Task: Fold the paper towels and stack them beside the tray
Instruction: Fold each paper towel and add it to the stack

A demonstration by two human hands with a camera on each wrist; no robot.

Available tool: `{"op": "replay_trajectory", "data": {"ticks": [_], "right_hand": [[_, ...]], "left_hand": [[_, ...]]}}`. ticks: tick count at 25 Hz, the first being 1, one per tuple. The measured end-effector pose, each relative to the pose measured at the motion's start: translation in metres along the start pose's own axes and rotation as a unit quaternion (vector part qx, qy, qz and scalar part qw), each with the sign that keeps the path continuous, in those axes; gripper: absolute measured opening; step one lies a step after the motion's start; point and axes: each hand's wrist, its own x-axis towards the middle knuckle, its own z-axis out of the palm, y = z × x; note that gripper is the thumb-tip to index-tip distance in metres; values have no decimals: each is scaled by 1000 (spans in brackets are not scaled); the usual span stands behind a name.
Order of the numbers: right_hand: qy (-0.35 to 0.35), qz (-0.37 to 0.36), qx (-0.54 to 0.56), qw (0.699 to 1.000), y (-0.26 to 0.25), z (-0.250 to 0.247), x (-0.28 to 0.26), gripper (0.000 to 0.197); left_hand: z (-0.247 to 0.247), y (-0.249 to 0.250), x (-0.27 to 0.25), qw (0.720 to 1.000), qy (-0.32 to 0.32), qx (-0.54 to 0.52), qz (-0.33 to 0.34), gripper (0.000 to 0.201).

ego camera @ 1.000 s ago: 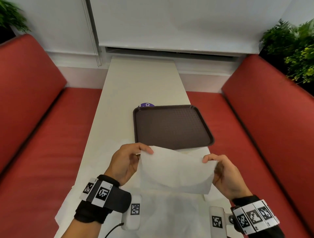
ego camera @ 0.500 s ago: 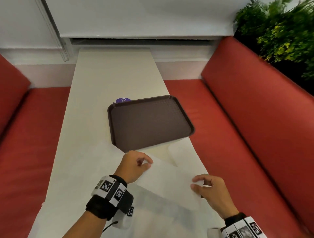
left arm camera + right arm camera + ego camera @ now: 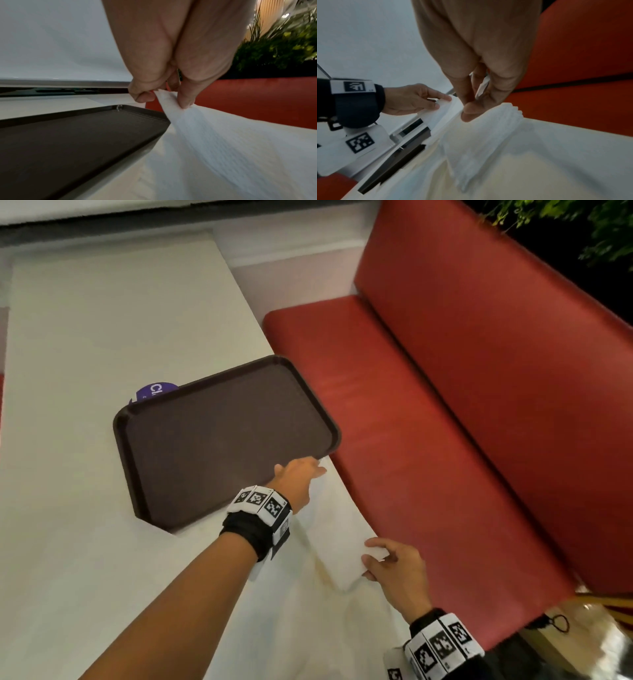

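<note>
1. Nearest the wearer, the right hand (image 3: 394,568) is seen with thumb and fingers closed on the near corner of a folded paper towel (image 3: 337,529), which lies on the table (image 3: 102,330) along its bench-side edge.
2. Beyond it, the left hand (image 3: 298,477) is seen pinching the towel's far corner, just beside the near right corner of the tray (image 3: 118,433).
3. The towel is judged to be folded and in the course of being set down beside the tray; no finished stack can be made out there. More loose sheets (image 3: 291,628) lie below the hands, apparently not yet folded.
4. The pinch of the left thumb and fingertips (image 3: 186,102) is plain only in the left wrist view; in the head view those fingertips are hidden.
5. Layered edges of the towel (image 3: 510,109) beside the right thumb are shown only by the right wrist view.
6. Farthest off, a purple disc (image 3: 156,392) behind the tray and the red bench (image 3: 428,440) are shown by the head view alone.
</note>
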Motion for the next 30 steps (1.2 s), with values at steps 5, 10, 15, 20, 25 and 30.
{"op": "replay_trajectory", "data": {"ticks": [5,10,15,20,25,30], "right_hand": [[-14,28,-45,999,13,14,14,21],[-36,-33,-301,953,5,7,-10,36],[-120,-222,-306,918,-32,46,-34,40],[-205,-238,-481,819,-54,129,-14,64],[-182,-187,-515,817,-51,149,-6,49],[-82,-220,-413,880,-46,138,-32,29]], "left_hand": [[12,-3,15,997,-45,62,7,67],[7,-12,-31,992,128,11,9,50],[32,-78,-162,950,224,-206,-76,39],[107,-127,-294,920,160,-268,-237,43],[172,-161,-336,917,104,-235,-304,80],[171,-160,-341,916,120,-232,-304,78]]}}
